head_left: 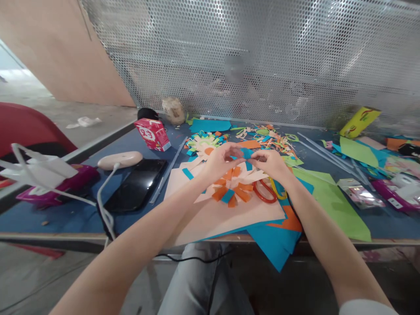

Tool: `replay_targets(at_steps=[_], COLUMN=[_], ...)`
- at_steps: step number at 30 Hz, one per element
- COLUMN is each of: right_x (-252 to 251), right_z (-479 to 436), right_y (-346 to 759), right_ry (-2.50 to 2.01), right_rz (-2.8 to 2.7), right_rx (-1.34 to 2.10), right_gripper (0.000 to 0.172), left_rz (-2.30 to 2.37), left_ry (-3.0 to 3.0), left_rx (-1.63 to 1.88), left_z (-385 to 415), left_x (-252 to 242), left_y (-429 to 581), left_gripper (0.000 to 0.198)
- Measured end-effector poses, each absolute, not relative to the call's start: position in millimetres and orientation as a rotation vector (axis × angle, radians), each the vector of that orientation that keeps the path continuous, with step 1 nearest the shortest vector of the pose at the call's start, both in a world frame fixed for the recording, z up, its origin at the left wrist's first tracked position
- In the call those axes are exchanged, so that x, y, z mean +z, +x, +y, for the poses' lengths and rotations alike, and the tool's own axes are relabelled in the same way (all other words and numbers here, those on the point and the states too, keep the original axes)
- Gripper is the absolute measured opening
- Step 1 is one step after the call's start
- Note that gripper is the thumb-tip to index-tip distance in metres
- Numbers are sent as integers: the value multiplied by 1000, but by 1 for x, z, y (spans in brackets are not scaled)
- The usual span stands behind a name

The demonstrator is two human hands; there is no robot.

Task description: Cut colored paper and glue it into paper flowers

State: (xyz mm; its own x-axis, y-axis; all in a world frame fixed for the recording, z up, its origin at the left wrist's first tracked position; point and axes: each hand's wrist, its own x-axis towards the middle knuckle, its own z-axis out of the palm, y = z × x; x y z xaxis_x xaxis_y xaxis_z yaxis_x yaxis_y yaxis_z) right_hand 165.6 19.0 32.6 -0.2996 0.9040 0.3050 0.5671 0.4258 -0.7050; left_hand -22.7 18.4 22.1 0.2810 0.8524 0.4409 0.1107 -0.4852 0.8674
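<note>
Both hands meet above the middle of the desk around a small blue paper piece (246,153). My left hand (225,162) pinches its left side, and my right hand (269,162) holds its right side. Just below them lies an orange fringed paper flower (232,192) with a blue strip at its centre, on a pale peach sheet (210,218). Red-handled scissors (264,192) rest beside the flower, partly under my right forearm. Behind my left hand is a layered paper flower (207,146) with an orange centre.
Paper scraps (267,135) cover the back middle. On the left are a black phone (138,186), a white cabled device (120,160) and a red box (152,134). Green paper (334,205) and a purple power strip (393,194) lie right. A perforated metal panel (278,65) stands behind.
</note>
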Motion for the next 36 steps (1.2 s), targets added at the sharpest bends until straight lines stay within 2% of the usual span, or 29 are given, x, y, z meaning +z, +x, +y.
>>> replay_targets(at_steps=[2, 4, 8, 11, 14, 20, 22, 26, 32, 36], right_x=[32, 32, 31, 29, 27, 26, 27, 31, 37, 33], right_z=[22, 24, 26, 26, 27, 29, 29, 22, 10, 11], right_y=[169, 172, 170, 169, 169, 169, 168, 166, 167, 167], right_ry=[-1251, -1289, -1339, -1241, -1168, -1102, -1063, -924, -703, -700], right_rz=[-1895, -1768, -1454, -1331, -1316, -1266, -1226, -1194, -1266, -1282], right_rx=[652, 724, 1040, 1216, 1279, 1326, 1346, 1423, 1557, 1604], right_gripper=[23, 23, 29, 35, 37, 34, 33, 29, 21, 23], left_rz=[894, 851, 956, 999, 1014, 903, 920, 969, 901, 952], left_ry=[2108, 2364, 2465, 2459, 2478, 2332, 2264, 2213, 1846, 1638], left_rx=[1122, 719, -20, -218, -81, 375, 488, 735, 1329, 1494], left_z=[15, 12, 5, 1, -1, 15, 19, 18, 18, 25], left_x=[29, 36, 43, 39, 36, 32, 32, 35, 41, 39], left_y=[-37, -53, -72, -70, -65, -62, -62, -61, -63, -64], left_gripper=[44, 54, 74, 83, 74, 26, 18, 14, 19, 24])
